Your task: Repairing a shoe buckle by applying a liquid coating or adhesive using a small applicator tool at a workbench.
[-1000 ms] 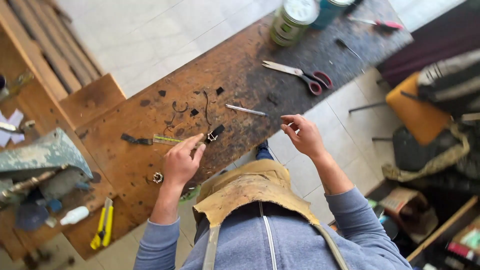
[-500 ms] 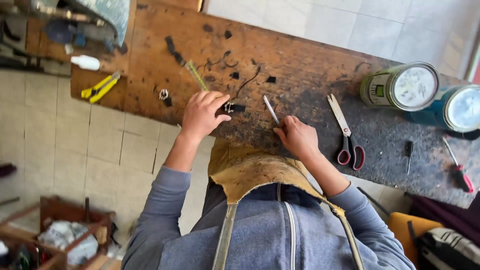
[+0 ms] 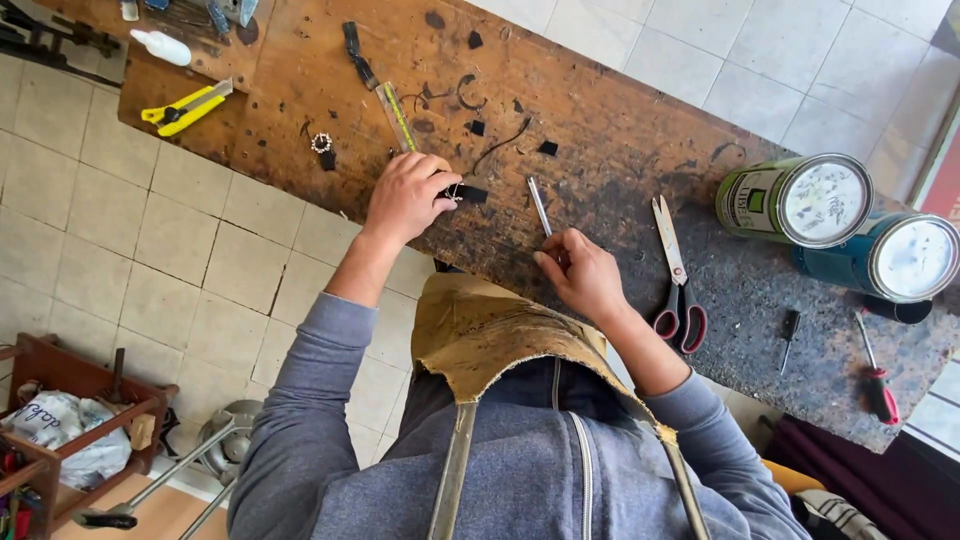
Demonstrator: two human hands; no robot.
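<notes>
Fingers (image 3: 548, 262) of my right hand (image 3: 585, 275) curl at the near end of a thin metal rod (image 3: 540, 207) lying on the table (image 3: 620, 150). Left hand (image 3: 405, 195) pinches a small black strap piece (image 3: 466, 194) beside the ruler (image 3: 397, 116); scissors (image 3: 675, 265) lie right, two cans (image 3: 835, 215) beyond.

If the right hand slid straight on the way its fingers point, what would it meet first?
Most likely the thin metal rod, lying on the bench just beyond the right hand; its fingertips seem almost at the rod's near end, though contact is unclear.
</notes>
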